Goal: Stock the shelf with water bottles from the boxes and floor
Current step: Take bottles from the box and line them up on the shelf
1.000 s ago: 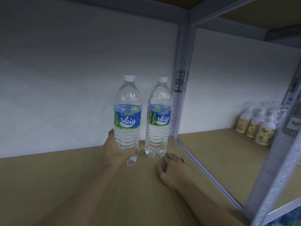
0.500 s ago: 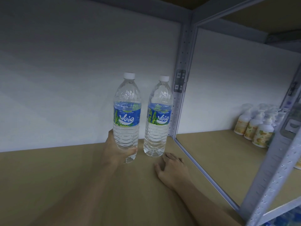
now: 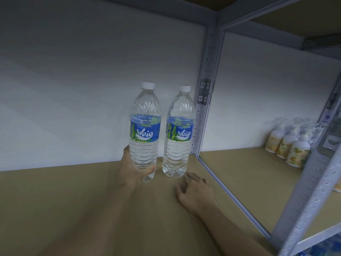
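Observation:
Two clear water bottles with blue labels and white caps are at the back of the brown shelf board [image 3: 55,200]. My left hand [image 3: 132,170] grips the lower part of the left bottle [image 3: 144,130], which stands upright close beside the right one. The right bottle [image 3: 178,133] stands alone on the shelf near the grey upright post. My right hand [image 3: 195,193] rests on the board just in front of that bottle, fingers relaxed, holding nothing.
A grey perforated post [image 3: 206,89] and a rail divide this bay from the one on the right. Several yellow-labelled pump bottles [image 3: 289,145] stand at the back right of that bay. A white wall closes the back.
The left bottle in my left hand has shifted slightly up and closer to the right bottle. My right hand has stayed on the board.

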Motion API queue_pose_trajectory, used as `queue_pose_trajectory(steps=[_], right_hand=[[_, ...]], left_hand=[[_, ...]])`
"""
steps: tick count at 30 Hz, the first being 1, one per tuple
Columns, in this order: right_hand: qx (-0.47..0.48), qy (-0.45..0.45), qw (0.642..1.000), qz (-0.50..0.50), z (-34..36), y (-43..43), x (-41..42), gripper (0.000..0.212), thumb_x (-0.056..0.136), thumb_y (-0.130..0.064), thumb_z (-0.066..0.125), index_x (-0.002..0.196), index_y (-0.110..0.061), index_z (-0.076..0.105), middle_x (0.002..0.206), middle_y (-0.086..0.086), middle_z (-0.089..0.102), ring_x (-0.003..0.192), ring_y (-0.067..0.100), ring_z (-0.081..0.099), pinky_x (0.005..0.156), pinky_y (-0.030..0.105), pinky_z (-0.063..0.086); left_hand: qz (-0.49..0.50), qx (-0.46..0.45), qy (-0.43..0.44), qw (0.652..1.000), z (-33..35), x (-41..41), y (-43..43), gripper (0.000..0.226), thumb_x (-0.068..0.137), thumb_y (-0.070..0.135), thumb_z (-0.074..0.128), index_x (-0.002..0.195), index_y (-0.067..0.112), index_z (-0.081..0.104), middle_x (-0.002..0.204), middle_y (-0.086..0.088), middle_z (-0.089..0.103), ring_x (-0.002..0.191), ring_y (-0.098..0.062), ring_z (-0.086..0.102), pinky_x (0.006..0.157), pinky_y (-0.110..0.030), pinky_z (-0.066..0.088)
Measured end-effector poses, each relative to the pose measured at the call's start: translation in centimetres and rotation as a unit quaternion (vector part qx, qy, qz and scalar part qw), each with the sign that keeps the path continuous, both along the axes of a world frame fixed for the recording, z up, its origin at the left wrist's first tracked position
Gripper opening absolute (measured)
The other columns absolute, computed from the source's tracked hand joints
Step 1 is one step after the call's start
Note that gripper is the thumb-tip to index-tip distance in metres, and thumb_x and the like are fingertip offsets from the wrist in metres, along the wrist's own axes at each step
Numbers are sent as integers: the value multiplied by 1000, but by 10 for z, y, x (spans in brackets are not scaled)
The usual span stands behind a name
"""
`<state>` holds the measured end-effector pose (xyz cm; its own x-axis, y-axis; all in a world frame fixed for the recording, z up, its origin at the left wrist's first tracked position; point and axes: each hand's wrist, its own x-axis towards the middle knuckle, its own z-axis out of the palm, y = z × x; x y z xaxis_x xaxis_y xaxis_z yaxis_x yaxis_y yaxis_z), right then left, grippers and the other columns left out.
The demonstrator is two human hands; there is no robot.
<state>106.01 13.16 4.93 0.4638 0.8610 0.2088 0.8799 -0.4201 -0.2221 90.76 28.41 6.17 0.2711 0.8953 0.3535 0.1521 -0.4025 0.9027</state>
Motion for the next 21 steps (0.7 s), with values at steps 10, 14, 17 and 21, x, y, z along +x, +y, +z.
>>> queue_pose_trajectory(steps=[10, 14, 17, 21], right_hand=[[-12, 9, 1000, -10, 1, 0, -1, 65, 96, -54, 36, 149, -15, 38, 154, -5, 38, 142, 14, 32, 119, 37, 21], [-10, 4, 1000, -11, 2, -1, -3, 64, 97, -54, 36, 148, -15, 39, 154, -5, 38, 142, 14, 33, 118, 36, 22], [-7, 12, 1000, -12, 3, -1, -2, 64, 96, -54, 37, 147, -15, 40, 153, -4, 39, 141, 15, 34, 118, 37, 22], [-4, 20, 1000, -19, 6, -2, -6, 61, 95, -53, 40, 143, -15, 46, 149, -3, 45, 136, 17, 41, 117, 37, 24]], left_hand=[[13, -1, -10, 1000, 2, 0, -3, 94, 52, 20, 95, 130, 21, 42, 112, 6, 59, 103, -17, 60, 82, -36, 53], [9, -7, -9, 1000, 3, 0, -5, 96, 53, 17, 94, 132, 20, 40, 111, 8, 57, 101, -15, 58, 82, -31, 50], [3, -25, 1, 1000, 6, -1, -9, 95, 58, 14, 93, 135, 18, 37, 112, 7, 56, 96, -13, 58, 65, -13, 47], [12, -86, 45, 995, 2, -5, -23, 98, 69, 16, 87, 146, 14, 26, 137, -13, 50, 114, -27, 57, 84, -26, 51]])
